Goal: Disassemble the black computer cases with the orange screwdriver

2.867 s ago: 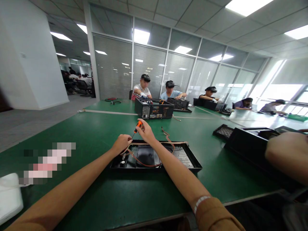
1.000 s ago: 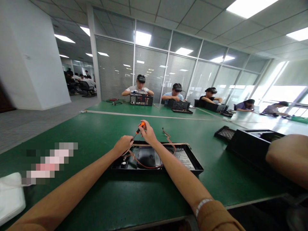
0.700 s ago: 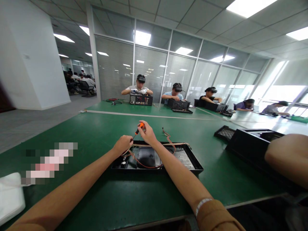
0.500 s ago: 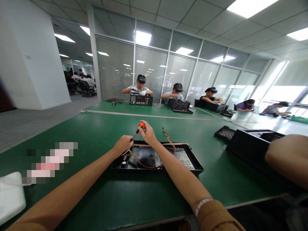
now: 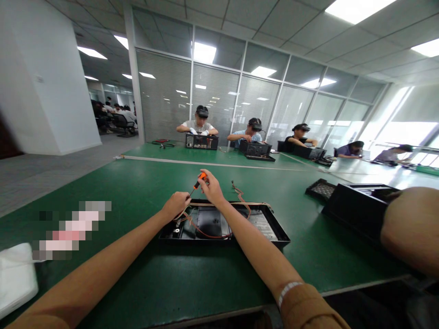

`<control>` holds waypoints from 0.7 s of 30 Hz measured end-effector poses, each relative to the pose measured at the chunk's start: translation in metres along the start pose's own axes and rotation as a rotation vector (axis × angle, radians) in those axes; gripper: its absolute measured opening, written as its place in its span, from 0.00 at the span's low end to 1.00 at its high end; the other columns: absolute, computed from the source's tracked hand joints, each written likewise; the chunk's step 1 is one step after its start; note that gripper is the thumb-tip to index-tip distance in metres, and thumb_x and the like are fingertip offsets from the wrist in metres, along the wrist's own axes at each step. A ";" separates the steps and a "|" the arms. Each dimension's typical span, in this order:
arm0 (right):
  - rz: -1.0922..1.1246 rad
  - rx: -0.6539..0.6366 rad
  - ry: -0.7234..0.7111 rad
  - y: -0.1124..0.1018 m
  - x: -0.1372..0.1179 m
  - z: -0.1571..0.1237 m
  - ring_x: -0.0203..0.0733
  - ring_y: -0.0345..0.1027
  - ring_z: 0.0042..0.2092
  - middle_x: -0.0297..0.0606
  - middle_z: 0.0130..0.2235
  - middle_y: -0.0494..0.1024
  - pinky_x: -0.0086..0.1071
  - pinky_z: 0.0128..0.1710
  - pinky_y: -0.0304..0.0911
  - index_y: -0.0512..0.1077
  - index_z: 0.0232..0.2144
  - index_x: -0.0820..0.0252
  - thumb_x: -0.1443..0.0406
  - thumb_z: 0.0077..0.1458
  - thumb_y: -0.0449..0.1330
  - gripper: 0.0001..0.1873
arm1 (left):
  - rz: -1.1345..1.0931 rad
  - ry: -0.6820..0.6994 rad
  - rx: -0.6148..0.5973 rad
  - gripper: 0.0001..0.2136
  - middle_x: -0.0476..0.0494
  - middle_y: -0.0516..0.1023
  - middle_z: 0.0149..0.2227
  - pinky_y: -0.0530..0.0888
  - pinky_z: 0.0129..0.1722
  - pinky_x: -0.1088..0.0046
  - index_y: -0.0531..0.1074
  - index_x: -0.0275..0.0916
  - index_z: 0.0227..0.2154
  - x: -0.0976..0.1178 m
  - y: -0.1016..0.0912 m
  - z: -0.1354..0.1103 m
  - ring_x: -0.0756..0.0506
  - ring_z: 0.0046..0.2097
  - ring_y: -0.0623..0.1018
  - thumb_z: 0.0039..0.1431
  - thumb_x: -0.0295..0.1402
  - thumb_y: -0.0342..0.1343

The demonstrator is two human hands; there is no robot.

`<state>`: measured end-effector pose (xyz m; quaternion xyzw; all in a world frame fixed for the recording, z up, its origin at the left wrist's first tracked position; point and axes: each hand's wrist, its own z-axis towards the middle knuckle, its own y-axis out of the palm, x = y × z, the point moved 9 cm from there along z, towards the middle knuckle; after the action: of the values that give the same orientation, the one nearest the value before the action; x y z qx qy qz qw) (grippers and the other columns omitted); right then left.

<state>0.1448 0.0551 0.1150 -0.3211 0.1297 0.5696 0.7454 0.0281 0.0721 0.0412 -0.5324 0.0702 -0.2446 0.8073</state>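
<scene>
A flat black case panel (image 5: 270, 228) lies open on the green table (image 5: 137, 192), with orange and brown wires (image 5: 200, 232) curled inside it. My right hand (image 5: 212, 188) grips the orange handle of a small screwdriver (image 5: 198, 180), which slants down toward the panel's far left corner. My left hand (image 5: 175, 204) is closed at that corner, pinching around the screwdriver's shaft near its tip. Whatever the tip touches is hidden under my left hand.
A neighbour's arm (image 5: 411, 228) rests by a black case (image 5: 356, 205) at the right. A black grille part (image 5: 318, 188) lies beyond it. A white cloth (image 5: 15, 278) sits at the near left edge. Several people work on computer cases across the table.
Both hands stay at the panel's far left corner with the screwdriver, barely shifting. The person opposite has pulled their computer case back toward the far edge.
</scene>
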 end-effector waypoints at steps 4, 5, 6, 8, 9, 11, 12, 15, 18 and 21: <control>-0.026 0.021 -0.019 -0.001 -0.001 0.000 0.33 0.62 0.31 0.38 0.40 0.69 0.26 0.31 0.64 0.60 0.50 0.58 0.61 0.54 0.51 0.20 | -0.026 -0.007 0.000 0.10 0.41 0.76 0.31 0.65 0.36 0.76 0.73 0.37 0.30 0.000 -0.001 -0.001 0.47 0.34 0.74 0.55 0.35 0.48; -0.037 0.022 -0.024 -0.002 -0.002 0.000 0.33 0.62 0.32 0.38 0.40 0.69 0.27 0.32 0.64 0.60 0.50 0.58 0.61 0.54 0.51 0.20 | -0.030 -0.008 -0.001 0.10 0.41 0.76 0.31 0.65 0.36 0.76 0.73 0.37 0.30 0.000 -0.002 -0.001 0.47 0.34 0.74 0.55 0.35 0.48; -0.048 0.020 -0.028 -0.002 -0.003 0.000 0.34 0.62 0.32 0.38 0.39 0.69 0.27 0.32 0.64 0.60 0.50 0.58 0.61 0.54 0.51 0.20 | -0.032 -0.007 -0.002 0.10 0.41 0.76 0.31 0.65 0.36 0.76 0.73 0.37 0.30 0.000 -0.002 -0.001 0.47 0.34 0.74 0.55 0.35 0.48; -0.063 0.014 -0.037 -0.002 -0.006 0.000 0.34 0.62 0.32 0.38 0.39 0.69 0.28 0.33 0.64 0.60 0.50 0.58 0.61 0.54 0.51 0.20 | -0.025 -0.004 -0.002 0.10 0.41 0.76 0.31 0.65 0.36 0.76 0.73 0.36 0.29 0.001 -0.003 -0.001 0.47 0.34 0.74 0.55 0.35 0.48; -0.067 0.009 -0.044 -0.002 -0.007 0.000 0.34 0.62 0.32 0.39 0.39 0.69 0.28 0.33 0.64 0.60 0.50 0.59 0.61 0.54 0.51 0.20 | -0.019 -0.004 -0.004 0.10 0.41 0.76 0.30 0.65 0.35 0.76 0.73 0.36 0.29 0.002 -0.003 -0.001 0.47 0.33 0.74 0.55 0.34 0.48; -0.068 -0.009 -0.059 -0.002 -0.010 -0.001 0.33 0.62 0.31 0.39 0.40 0.69 0.27 0.33 0.63 0.60 0.50 0.59 0.61 0.56 0.49 0.20 | -0.008 -0.009 -0.008 0.10 0.41 0.76 0.30 0.65 0.35 0.76 0.72 0.36 0.29 0.002 -0.003 0.000 0.48 0.33 0.74 0.55 0.34 0.48; -0.067 -0.023 -0.063 -0.001 -0.012 -0.001 0.32 0.62 0.30 0.39 0.39 0.68 0.27 0.32 0.63 0.60 0.50 0.59 0.61 0.57 0.47 0.19 | -0.004 -0.015 -0.009 0.10 0.41 0.76 0.30 0.65 0.35 0.76 0.72 0.36 0.29 0.001 -0.002 0.000 0.48 0.33 0.74 0.55 0.34 0.48; -0.051 -0.051 -0.062 0.000 -0.014 -0.003 0.28 0.60 0.26 0.38 0.39 0.68 0.26 0.31 0.63 0.58 0.52 0.57 0.62 0.59 0.43 0.20 | 0.001 -0.028 -0.006 0.10 0.41 0.76 0.30 0.65 0.35 0.76 0.72 0.36 0.28 -0.001 0.000 0.001 0.47 0.33 0.74 0.55 0.34 0.47; -0.007 -0.054 -0.040 0.000 -0.014 -0.003 0.28 0.61 0.26 0.39 0.43 0.67 0.25 0.27 0.63 0.56 0.52 0.56 0.61 0.58 0.44 0.20 | -0.002 -0.026 -0.001 0.10 0.41 0.76 0.30 0.65 0.35 0.76 0.72 0.36 0.29 -0.002 0.001 0.001 0.47 0.34 0.74 0.55 0.34 0.47; 0.058 -0.079 0.020 0.003 -0.010 -0.002 0.28 0.62 0.25 0.38 0.42 0.68 0.24 0.23 0.63 0.59 0.46 0.57 0.59 0.56 0.47 0.16 | -0.008 -0.011 0.004 0.10 0.40 0.76 0.30 0.65 0.35 0.76 0.72 0.36 0.29 -0.002 0.000 0.001 0.47 0.34 0.74 0.55 0.34 0.47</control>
<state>0.1395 0.0462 0.1179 -0.3521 0.1239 0.5923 0.7140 0.0272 0.0738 0.0410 -0.5324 0.0629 -0.2451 0.8078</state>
